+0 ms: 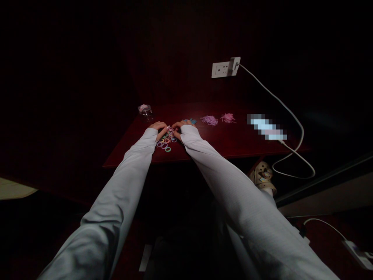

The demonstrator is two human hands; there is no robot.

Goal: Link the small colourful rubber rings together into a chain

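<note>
Both my arms in pale long sleeves reach out over a dark red table (233, 144). My left hand (159, 128) and my right hand (179, 127) rest close together, fingers curled, over a heap of small coloured elastic rings (166, 142). The fingertips of both hands meet at the top of the heap. What the fingers pinch is too small to make out. Several rings in green, purple and orange lie loose just in front of the hands.
A small clear jar (145, 111) stands at the table's back left. A purple pile (209, 120) and a pink pile (227, 118) of bands lie to the right. A white charger (234, 65) sits in a wall socket, its cable (291, 116) running to the table's right end. The room is dark.
</note>
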